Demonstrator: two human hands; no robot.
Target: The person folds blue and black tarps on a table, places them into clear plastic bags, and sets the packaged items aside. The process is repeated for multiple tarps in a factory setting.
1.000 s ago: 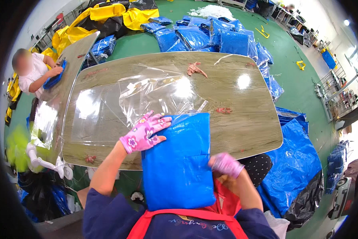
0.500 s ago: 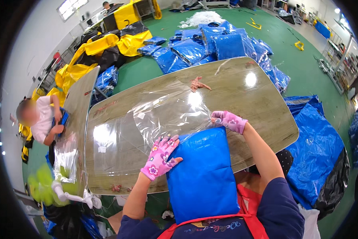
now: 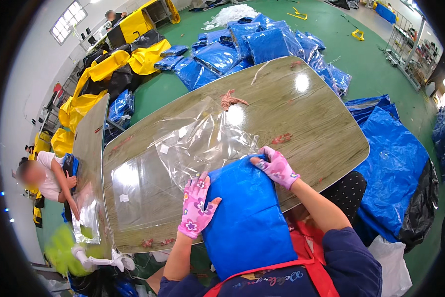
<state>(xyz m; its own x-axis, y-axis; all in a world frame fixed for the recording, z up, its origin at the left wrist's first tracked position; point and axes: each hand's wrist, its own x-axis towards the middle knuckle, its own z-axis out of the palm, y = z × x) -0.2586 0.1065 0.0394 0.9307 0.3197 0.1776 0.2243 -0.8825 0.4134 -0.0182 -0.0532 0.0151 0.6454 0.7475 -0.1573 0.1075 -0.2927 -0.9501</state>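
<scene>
A folded blue tarp [image 3: 247, 218] leans between my body and the near edge of the table, its far end touching the mouth of a clear plastic bag [image 3: 195, 146]. My left hand [image 3: 197, 210], in a pink flowered fingerless glove, lies along the tarp's left edge. Its fingers are stretched away from me and its thumb is out over the blue surface. At the tarp's far right corner, my right hand [image 3: 278, 168] wears a matching glove. Thumb and fingers close around that corner beside the bag's edge; the fingertips are partly hidden.
More flat clear bags [image 3: 143, 193] lie on the wood-patterned table [image 3: 326, 123], near a reddish scrap [image 3: 231, 100]. Wrapped blue packages [image 3: 272, 44] are heaped beyond. A blue-and-black tarp [image 3: 390, 168] lies at right. Left, a co-worker [image 3: 51, 178] reaches over another table near a green fan [image 3: 66, 252].
My right hand has shifted from the bag's edge onto the tarp's far right corner. The bag's mouth now lies lower against the tarp. The co-worker's arm has reached forward.
</scene>
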